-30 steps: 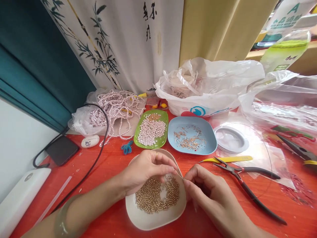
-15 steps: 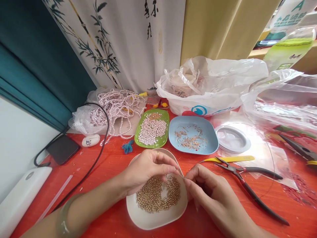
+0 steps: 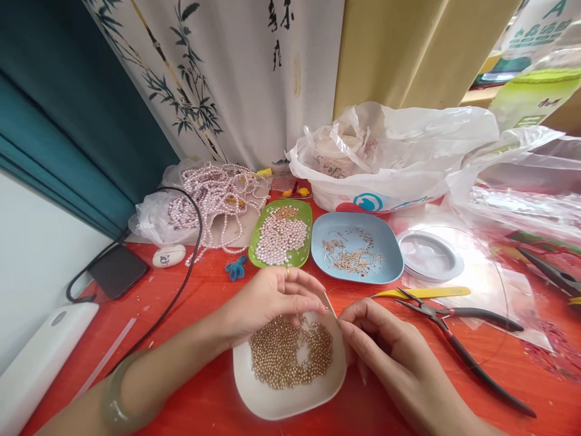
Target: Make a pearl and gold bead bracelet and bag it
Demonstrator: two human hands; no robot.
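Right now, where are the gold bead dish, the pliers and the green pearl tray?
gold bead dish (image 3: 272,402): head view, bare white rim nearest the camera.
pliers (image 3: 467,360): head view, black handle.
green pearl tray (image 3: 307,213): head view, bare far corner.

Curtain (image 3: 254,79): black brush-written Chinese characters, far beyond the fingers (image 3: 313,303); not legible.
White plastic bag (image 3: 408,151): faint handwriting, unreadable; blue round logo low on its front.
Green-and-white package (image 3: 531,91): large "A" and green characters, far right of the fingers, too blurred to read.

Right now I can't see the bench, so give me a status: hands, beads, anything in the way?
Left hand and right hand pinch a thin pin over the white dish of gold beads. Pliers lie by the right hand.
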